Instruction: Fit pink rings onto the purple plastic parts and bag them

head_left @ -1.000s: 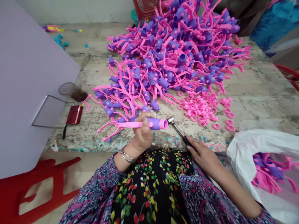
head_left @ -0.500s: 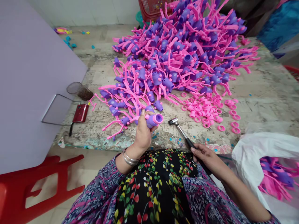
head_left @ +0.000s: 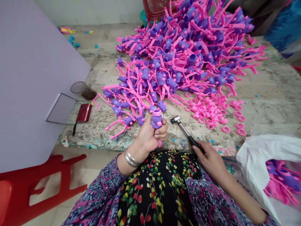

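My left hand (head_left: 150, 135) is closed around a purple doll torso (head_left: 155, 121) with pink limbs, held upright above the table's front edge. A pink ring (head_left: 157, 112) sits on the torso's top end. In my right hand (head_left: 210, 157) is the black handle of a small hammer (head_left: 184, 128), its metal and black head pointing away from me over the tabletop. Just beyond the hammer lies a heap of loose pink rings (head_left: 207, 110). Behind my left hand spreads a large pile of purple torsos with pink limbs (head_left: 171, 62).
A white plastic bag (head_left: 249, 153) with more torsos stands at the right. On the left of the worn table (head_left: 270, 91) lie a red phone-like device (head_left: 84, 113) and a tipped clear cup (head_left: 82, 90). Below is a red stool (head_left: 58, 182); a red basket (head_left: 155, 9) stands behind.
My left hand has turned the torso from lying sideways, open end to the right, to upright with the ringed end up. The hammer stays in my right hand.
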### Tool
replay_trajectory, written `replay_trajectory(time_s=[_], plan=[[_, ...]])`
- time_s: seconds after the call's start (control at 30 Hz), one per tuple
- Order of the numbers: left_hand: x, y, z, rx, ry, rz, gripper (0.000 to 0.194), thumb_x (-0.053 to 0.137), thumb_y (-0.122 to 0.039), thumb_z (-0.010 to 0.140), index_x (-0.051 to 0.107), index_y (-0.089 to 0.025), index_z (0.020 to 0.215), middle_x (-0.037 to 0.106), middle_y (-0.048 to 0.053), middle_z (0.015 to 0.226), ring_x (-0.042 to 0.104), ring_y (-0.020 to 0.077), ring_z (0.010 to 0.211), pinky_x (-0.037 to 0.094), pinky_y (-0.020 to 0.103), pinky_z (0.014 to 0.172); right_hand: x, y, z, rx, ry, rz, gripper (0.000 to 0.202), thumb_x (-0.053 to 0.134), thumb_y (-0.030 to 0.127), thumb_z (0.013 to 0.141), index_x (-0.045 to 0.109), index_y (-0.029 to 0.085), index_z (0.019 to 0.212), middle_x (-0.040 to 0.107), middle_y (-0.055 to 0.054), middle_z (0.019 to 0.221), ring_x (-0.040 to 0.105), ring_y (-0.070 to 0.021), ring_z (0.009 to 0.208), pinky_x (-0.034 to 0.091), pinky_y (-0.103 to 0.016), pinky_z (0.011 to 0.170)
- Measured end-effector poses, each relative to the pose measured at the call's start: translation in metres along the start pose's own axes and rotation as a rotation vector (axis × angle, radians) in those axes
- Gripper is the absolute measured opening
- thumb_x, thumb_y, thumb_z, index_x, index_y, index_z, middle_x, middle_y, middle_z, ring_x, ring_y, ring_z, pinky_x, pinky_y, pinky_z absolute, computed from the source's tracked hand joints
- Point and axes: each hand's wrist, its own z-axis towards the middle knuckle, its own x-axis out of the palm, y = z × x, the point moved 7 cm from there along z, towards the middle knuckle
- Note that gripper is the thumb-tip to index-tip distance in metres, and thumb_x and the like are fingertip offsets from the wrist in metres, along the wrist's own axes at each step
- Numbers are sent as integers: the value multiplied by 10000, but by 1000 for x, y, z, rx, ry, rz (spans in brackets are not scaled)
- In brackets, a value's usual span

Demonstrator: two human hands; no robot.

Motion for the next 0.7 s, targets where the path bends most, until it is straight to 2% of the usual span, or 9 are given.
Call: replay_trajectory(time_s=[0.1,0.17,0.27,0.33,0.43,0.53,0.63,0.7], plan=[[3,2,-2,-30,23,-6,511,189,-405,976,532,-161,686,241,-79,427,161,58,354,248,181,413,-3,11,4,-72,-35,-160,472,378,429,956,628,85,1161,655,-168,1048,630,-314,992,491,-467,907],[6,1,-3,6,13,47,513,179,-393,974,529,-162,677,252,-73,419,161,60,357,232,181,410,-4,16,7,-92,-49,-256,449,360,379,974,615,74,1183,630,-165,1004,632,-301,938,504,-447,865],[9,-7,-5,189,-59,215,488,208,-397,969,501,-175,649,271,-61,410,189,66,363,198,186,403,-7,24,13,-134,-60,-415,405,389,315,969,601,68,1211,602,-163,945,618,-294,859,505,-432,796],[6,-14,-9,362,-165,349,443,278,-432,966,484,-187,660,326,-52,452,241,70,387,212,191,407,-12,36,15,-184,-73,-469,387,413,310,962,608,76,1200,595,-163,912,601,-294,823,496,-437,765],[-1,-17,-16,537,-317,645,408,349,-508,953,525,-206,743,464,-24,605,365,89,475,291,213,438,-34,70,12,-315,-155,-260,405,355,371,993,613,94,1137,602,-140,879,595,-270,835,491,-410,767],[7,-19,-23,706,-344,1073,447,309,-530,966,560,-208,784,531,4,688,480,128,599,389,262,542,-61,113,6,-464,-235,115,486,239,467,1018,555,124,1157,624,-92,874,613,-193,790,495,-312,705],[22,-22,-34,928,-352,1400,429,283,-474,990,562,-203,810,576,9,725,545,149,681,428,300,655,-71,150,8,-573,-332,127,579,215,579,989,563,128,1096,619,-61,772,595,-170,674,458,-288,598],[30,-23,-39,1011,-369,1564,399,290,-444,994,572,-199,852,607,12,755,571,153,695,434,305,676,-68,165,13,-614,-406,57,532,246,553,995,583,141,1010,611,-41,688,577,-163,606,426,-288,556]])
